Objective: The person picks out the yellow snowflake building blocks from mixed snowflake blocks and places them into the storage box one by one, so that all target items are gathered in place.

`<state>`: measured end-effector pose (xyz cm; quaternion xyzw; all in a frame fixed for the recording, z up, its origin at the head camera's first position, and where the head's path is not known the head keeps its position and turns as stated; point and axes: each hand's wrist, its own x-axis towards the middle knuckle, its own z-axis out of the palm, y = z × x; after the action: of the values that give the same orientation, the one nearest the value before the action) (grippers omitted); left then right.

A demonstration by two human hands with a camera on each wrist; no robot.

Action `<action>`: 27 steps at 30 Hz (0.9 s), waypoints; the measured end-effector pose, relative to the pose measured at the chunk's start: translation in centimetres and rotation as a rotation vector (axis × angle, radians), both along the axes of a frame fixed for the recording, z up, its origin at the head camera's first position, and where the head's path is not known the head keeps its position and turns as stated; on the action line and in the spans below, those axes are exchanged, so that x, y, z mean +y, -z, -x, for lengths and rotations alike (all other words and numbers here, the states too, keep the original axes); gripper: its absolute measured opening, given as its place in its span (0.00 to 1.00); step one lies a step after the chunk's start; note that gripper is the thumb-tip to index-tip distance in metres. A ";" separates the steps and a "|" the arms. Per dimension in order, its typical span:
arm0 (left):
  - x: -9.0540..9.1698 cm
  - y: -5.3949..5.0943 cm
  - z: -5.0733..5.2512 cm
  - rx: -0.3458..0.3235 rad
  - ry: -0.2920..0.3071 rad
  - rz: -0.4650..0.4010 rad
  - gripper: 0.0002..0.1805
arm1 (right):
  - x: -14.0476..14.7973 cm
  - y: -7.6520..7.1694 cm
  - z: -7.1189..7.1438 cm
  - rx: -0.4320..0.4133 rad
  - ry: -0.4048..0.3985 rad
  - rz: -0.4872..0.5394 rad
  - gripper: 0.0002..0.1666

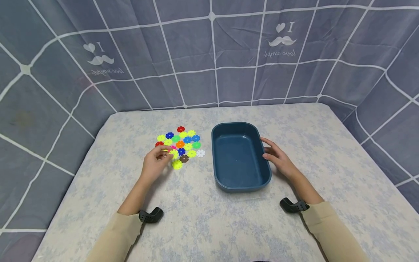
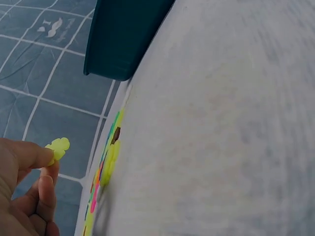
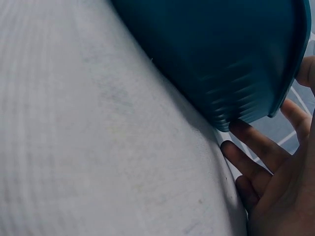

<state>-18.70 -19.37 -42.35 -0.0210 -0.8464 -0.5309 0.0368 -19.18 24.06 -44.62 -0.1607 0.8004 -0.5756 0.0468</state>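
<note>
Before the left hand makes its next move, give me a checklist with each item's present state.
1. Yellow disc pinched by the left hand: ok, thumb and fingers hold it.
2. Disc lifted clear of the other discs: ok, the left wrist view shows a gap.
3. Blue bin upright, opening upward: ok.
4. Yellow disc over the bin: not ok, it is left of it.
5. Right hand at the bin: ok, touching its right side.
6. Right hand's hold firm: cannot tell.
</note>
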 end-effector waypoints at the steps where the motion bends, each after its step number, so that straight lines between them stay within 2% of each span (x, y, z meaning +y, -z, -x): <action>1: 0.1 -0.1 0.0 0.005 0.007 0.003 0.14 | 0.0 0.0 0.0 0.000 0.001 -0.002 0.36; 7: 0.9 -0.7 0.3 0.057 0.049 0.019 0.14 | 0.0 0.1 0.0 0.001 -0.001 -0.001 0.36; 16: 2.1 -1.8 1.1 0.095 0.059 0.074 0.12 | 0.0 0.2 0.1 0.003 -0.006 0.001 0.36; 20: 2.7 -2.3 1.4 0.121 0.082 0.042 0.12 | 0.0 0.1 0.1 0.003 -0.007 0.002 0.36; 27: 4.1 -2.6 1.8 0.125 0.104 0.003 0.11 | 0.0 0.3 0.1 -0.007 0.002 0.001 0.35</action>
<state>-20.49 -15.26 -39.71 -0.0980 -0.8411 -0.5283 0.0617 -19.32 24.10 -44.88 -0.1580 0.8001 -0.5766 0.0491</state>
